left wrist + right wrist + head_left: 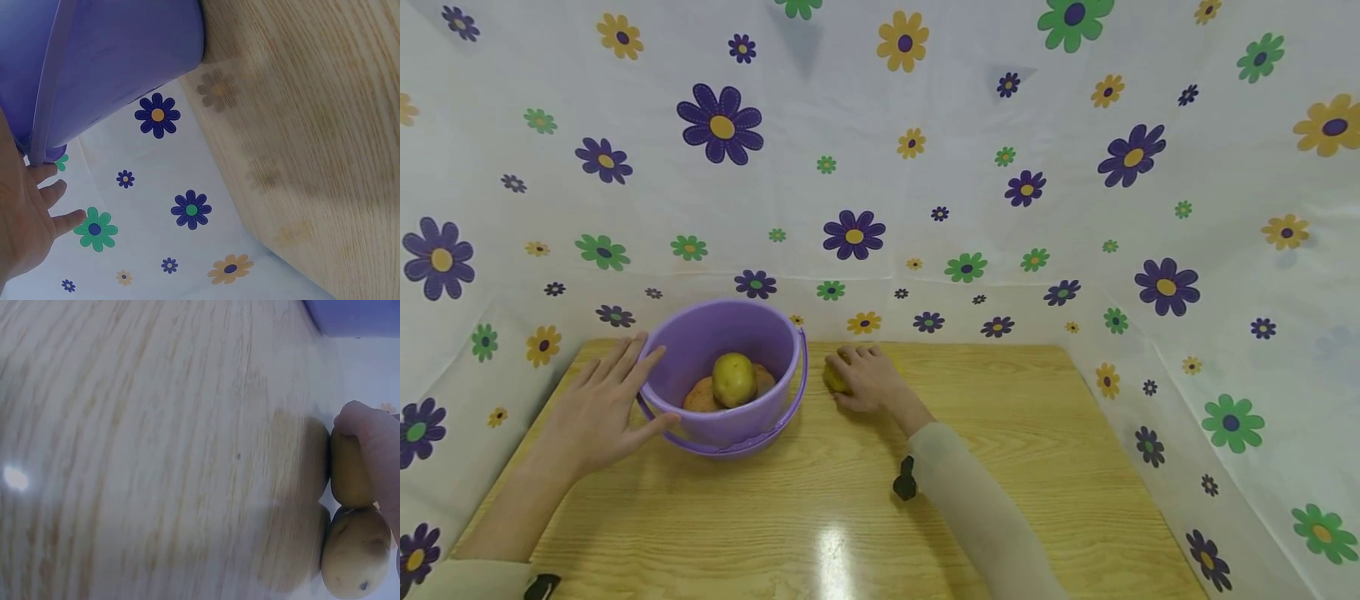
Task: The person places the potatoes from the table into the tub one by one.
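Note:
A purple bucket (722,429) stands on the table's left part, its handle lowered at the front. Inside lie several potatoes, a greenish-yellow potato (734,379) on top of browner ones. My left hand (598,412) rests at the bucket's left rim, fingers straight and spread, thumb toward the front. To the bucket's right, my right hand (868,379) is curled over a potato (351,472) on the table, covering most of it in the head view. In the right wrist view the thumb lies on that potato, and a second potato (356,553) sits right against it.
The wooden table (1000,450) ends at the back and sides against a white flower-printed cloth (850,192). Sleeves with dark wrist straps cover both forearms. A bright light reflection shows near the table's front.

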A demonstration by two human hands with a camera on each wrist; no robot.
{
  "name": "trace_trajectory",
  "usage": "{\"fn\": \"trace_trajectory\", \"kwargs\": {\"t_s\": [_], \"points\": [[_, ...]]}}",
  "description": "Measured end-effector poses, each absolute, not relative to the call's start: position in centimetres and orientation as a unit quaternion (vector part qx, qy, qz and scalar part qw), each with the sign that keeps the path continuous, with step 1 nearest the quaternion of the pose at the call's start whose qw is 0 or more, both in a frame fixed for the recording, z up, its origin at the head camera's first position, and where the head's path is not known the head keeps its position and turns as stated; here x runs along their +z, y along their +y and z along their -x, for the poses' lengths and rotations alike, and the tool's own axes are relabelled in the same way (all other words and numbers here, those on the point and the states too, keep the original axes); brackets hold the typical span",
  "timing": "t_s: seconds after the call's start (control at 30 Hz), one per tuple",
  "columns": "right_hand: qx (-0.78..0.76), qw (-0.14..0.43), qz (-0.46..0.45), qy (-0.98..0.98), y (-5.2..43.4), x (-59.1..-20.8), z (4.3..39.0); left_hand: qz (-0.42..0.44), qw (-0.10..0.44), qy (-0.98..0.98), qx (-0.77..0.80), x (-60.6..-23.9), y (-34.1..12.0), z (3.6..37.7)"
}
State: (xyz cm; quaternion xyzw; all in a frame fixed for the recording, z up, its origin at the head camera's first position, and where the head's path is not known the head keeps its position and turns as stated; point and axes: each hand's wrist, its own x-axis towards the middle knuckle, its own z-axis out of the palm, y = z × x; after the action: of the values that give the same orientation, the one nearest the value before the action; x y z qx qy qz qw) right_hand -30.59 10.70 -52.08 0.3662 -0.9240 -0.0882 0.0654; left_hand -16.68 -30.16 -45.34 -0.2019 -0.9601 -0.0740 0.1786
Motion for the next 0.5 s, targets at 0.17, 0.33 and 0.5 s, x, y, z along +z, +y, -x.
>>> {"fn": "trace_trajectory", "kwargs": {"t_s": [0.17, 0.33, 0.5], "points": [[-0.081, 0.064, -0.366, -0.925, 10.52, -52.35, 30.62, 0.204, 0.183, -0.959, -0.069, -45.48, -30.17, 16.69], [-0.085, 0.069, -0.369, -0.923, 10.46, -52.25, 30.44, 0.205, 0.183, -0.959, -0.068, -45.47, -30.18, 16.70], [-0.090, 0.067, -0.372, -0.922, 10.44, -52.19, 30.28, 0.206, 0.182, -0.959, -0.070, -45.47, -30.18, 16.67]]}}
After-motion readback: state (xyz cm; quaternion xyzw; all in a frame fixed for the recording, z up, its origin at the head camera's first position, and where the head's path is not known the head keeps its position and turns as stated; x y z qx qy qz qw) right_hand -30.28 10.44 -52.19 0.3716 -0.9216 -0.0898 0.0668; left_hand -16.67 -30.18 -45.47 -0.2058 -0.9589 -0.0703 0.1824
